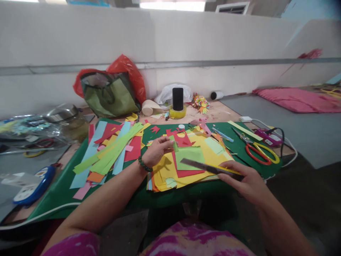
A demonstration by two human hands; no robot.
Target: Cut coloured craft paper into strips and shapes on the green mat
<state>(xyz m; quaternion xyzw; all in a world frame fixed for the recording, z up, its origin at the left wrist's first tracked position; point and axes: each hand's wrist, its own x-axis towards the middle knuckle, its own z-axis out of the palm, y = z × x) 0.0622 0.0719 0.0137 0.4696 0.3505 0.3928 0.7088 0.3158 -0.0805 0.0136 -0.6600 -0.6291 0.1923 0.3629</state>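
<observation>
Here, mid-frame, your right hand [239, 179] clasped the long dark metal ruler [205, 166] and your left hand [157, 151] pinched a small light-green paper strip [175, 144]; lying on the loose stack of coloured paper sheets [165, 174], the ruler could slip.

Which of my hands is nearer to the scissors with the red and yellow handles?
Right. The right hand, holding the ruler, lies just below-left of the scissors; the left hand is farther left, across the paper pile.
</observation>
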